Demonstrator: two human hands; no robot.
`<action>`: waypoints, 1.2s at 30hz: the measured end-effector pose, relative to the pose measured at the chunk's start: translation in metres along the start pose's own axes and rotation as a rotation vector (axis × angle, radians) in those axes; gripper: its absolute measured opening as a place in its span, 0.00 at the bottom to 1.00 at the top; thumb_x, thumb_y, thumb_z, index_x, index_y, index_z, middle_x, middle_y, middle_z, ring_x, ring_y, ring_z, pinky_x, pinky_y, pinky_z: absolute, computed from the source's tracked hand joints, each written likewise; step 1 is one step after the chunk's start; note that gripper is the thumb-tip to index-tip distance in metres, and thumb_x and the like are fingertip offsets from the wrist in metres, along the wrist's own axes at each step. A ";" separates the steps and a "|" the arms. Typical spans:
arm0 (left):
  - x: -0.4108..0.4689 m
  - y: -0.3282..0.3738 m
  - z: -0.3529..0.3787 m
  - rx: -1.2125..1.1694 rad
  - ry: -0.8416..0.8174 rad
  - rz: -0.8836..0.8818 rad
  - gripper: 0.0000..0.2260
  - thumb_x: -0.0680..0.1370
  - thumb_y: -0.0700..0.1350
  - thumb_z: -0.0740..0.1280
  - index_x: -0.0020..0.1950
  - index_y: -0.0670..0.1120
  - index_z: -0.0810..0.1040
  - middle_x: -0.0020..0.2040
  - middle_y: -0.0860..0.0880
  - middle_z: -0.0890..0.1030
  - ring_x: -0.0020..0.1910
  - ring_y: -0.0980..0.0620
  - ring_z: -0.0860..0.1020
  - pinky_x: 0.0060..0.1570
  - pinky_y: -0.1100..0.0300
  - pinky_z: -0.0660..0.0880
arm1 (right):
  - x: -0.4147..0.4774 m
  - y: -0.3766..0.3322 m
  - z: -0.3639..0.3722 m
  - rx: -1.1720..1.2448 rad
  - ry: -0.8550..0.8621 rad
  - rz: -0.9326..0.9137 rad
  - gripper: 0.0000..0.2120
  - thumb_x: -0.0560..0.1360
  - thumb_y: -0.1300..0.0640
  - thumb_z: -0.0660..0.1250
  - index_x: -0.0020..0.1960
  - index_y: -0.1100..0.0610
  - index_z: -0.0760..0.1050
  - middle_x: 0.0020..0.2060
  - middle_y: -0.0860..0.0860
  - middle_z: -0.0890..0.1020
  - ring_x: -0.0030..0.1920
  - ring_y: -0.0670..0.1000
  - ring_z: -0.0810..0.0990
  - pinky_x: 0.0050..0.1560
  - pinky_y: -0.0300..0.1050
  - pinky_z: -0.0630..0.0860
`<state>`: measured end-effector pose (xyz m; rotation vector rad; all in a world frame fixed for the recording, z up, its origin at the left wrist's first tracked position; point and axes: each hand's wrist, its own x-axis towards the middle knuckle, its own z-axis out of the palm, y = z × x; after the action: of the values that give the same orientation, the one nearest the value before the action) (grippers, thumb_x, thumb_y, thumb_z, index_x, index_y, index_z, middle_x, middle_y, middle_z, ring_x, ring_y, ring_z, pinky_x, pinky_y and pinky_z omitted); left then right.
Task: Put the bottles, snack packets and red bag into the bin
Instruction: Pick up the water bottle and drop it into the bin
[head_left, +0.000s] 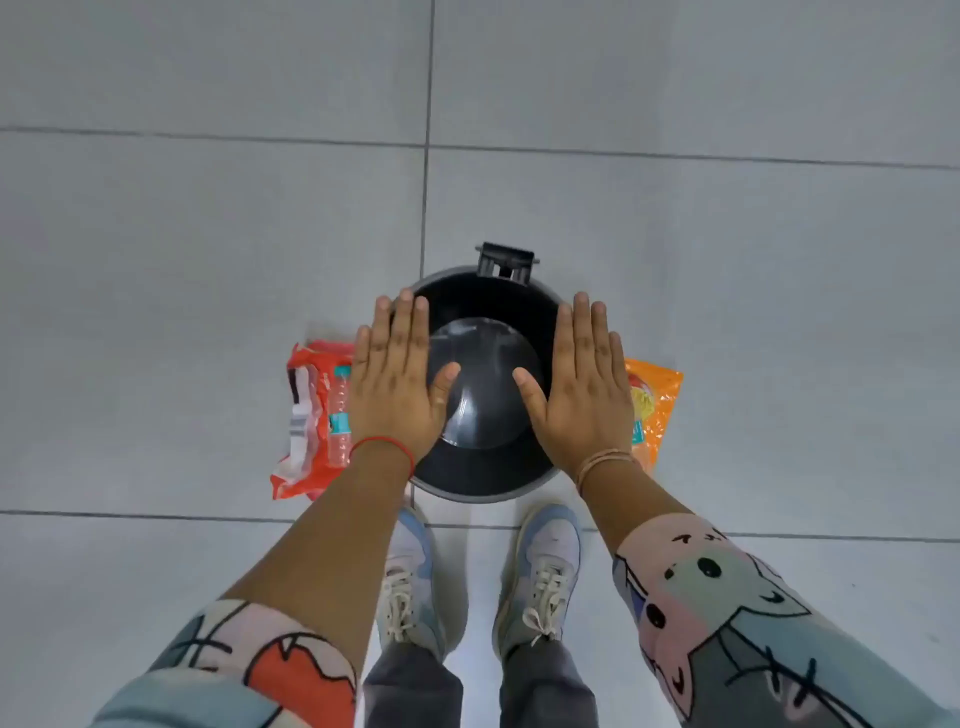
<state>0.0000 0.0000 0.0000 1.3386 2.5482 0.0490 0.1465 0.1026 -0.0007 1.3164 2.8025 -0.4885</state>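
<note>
A round black bin with a grey rim stands on the floor just in front of my feet, its inside dark and glossy. My left hand and my right hand hover flat above it, palms down, fingers spread, holding nothing. Left of the bin lies a red bag with a clear plastic bottle resting on it, partly hidden by my left hand. An orange snack packet lies to the right of the bin, partly behind my right hand.
The floor is large grey tiles with dark grout lines. A black pedal or hinge bracket sticks out at the bin's far side. My two pale sneakers stand close behind the bin.
</note>
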 end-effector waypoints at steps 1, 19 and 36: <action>0.000 -0.002 0.006 -0.024 -0.006 -0.032 0.30 0.76 0.61 0.32 0.72 0.44 0.41 0.76 0.43 0.52 0.73 0.48 0.46 0.68 0.60 0.30 | -0.002 0.002 0.007 0.002 -0.007 0.008 0.35 0.77 0.41 0.46 0.74 0.63 0.48 0.74 0.60 0.54 0.74 0.56 0.49 0.72 0.50 0.44; -0.012 0.011 0.039 -0.101 0.002 -0.250 0.34 0.76 0.63 0.35 0.74 0.42 0.49 0.76 0.42 0.53 0.74 0.43 0.48 0.69 0.61 0.32 | 0.008 0.042 0.018 0.417 0.338 0.356 0.26 0.79 0.53 0.50 0.73 0.65 0.52 0.74 0.61 0.56 0.74 0.56 0.51 0.73 0.46 0.48; -0.014 0.005 0.046 -0.042 0.048 -0.147 0.35 0.76 0.65 0.39 0.75 0.43 0.49 0.76 0.42 0.52 0.74 0.45 0.45 0.71 0.57 0.37 | -0.005 0.126 0.144 0.154 -0.236 0.817 0.31 0.78 0.61 0.60 0.75 0.61 0.46 0.70 0.64 0.62 0.69 0.63 0.63 0.68 0.56 0.63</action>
<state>0.0223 -0.0128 -0.0405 1.1445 2.6630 0.1074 0.2260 0.1335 -0.1721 2.0790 1.8351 -0.7386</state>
